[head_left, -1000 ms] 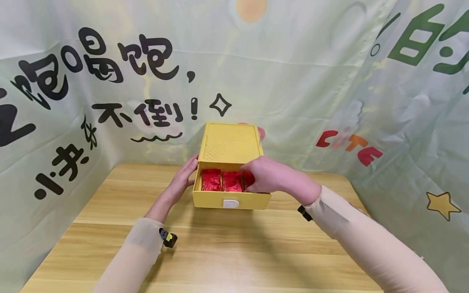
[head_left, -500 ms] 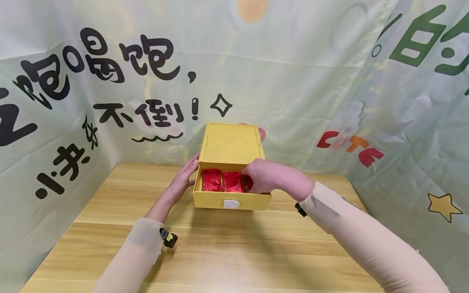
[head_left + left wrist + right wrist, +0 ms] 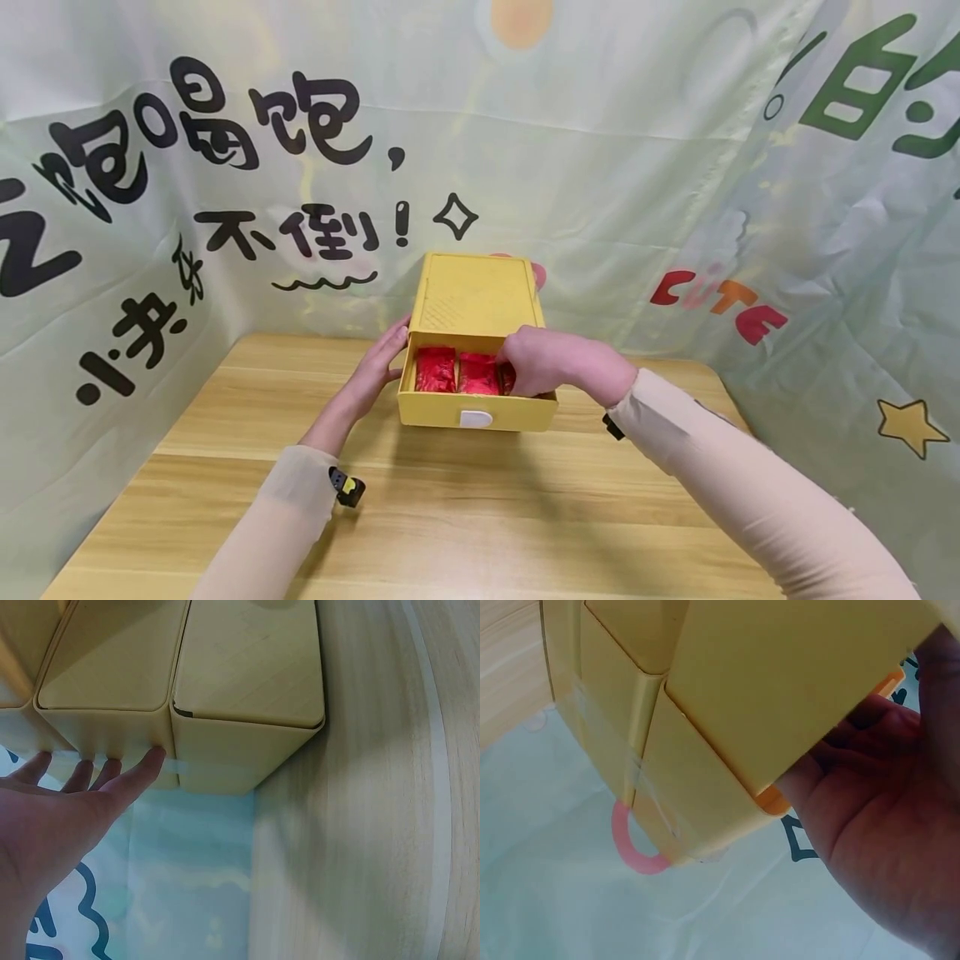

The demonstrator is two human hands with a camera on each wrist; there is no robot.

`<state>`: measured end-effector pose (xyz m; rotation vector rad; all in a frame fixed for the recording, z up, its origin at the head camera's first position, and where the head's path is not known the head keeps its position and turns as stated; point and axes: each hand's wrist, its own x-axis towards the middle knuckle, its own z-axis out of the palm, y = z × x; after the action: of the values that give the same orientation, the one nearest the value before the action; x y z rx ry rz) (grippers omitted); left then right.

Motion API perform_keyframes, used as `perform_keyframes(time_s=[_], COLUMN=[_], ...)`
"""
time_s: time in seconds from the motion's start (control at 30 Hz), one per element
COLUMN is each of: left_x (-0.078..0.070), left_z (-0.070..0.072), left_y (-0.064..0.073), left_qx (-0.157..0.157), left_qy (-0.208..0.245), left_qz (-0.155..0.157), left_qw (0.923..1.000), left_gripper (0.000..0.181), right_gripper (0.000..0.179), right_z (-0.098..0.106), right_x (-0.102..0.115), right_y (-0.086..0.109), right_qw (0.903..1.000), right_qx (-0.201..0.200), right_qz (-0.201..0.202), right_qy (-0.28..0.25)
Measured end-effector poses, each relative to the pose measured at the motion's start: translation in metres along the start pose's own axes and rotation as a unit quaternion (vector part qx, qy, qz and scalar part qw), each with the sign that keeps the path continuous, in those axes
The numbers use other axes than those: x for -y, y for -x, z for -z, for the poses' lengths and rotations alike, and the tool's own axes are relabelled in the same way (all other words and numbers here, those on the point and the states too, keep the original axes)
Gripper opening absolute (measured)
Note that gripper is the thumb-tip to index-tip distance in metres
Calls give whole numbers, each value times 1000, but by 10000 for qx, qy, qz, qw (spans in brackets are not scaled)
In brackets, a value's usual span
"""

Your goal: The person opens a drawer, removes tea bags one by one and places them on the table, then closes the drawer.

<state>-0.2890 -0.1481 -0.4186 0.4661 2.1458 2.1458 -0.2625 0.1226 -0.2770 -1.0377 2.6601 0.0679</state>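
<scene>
A yellow drawer unit [image 3: 480, 292] stands at the back of the table, its top drawer [image 3: 438, 410] pulled out. Inside the drawer lie red packets [image 3: 436, 369], two in plain sight and a third partly covered by my right hand [image 3: 551, 362]. That hand reaches over the drawer's right wall with bent fingers; its fingertips are hidden, so a grip on a packet is not visible. My left hand [image 3: 372, 372] rests against the unit's left side. In the left wrist view, its extended fingers [image 3: 135, 776] touch the yellow side wall.
The wooden table [image 3: 465, 508] extends in front of the unit. A pale printed cloth [image 3: 600, 167] hangs close behind and along both sides. The drawer's white handle [image 3: 476, 419] faces forward. Lower drawers [image 3: 247, 667] of the unit show in the left wrist view.
My right hand has shifted slightly left and down within the drawer, and its forearm has moved a little left. The left hand stays against the unit. The head view has turned slightly.
</scene>
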Motion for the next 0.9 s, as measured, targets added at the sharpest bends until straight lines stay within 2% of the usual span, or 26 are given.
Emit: perform_keyframes(time_s=[0.27, 0.57, 0.9], left_x=[-1, -2, -2], left_z=[-1, -1, -1], left_y=[0, 0, 1], left_qx=[-25, -23, -17], left_qy=[-16, 0, 37], left_qz=[-5, -2, 34], left_qw=[10000, 10000, 10000], left_gripper=[65, 65, 65], right_gripper=[19, 20, 24], right_z=[-2, -5, -8], right_x=[0, -3, -4], right_y=[0, 2, 4], right_qw=[9998, 9983, 9965], right_qx=[-75, -414, -566], right_qz=[109, 387, 566], right_qy=[155, 157, 240])
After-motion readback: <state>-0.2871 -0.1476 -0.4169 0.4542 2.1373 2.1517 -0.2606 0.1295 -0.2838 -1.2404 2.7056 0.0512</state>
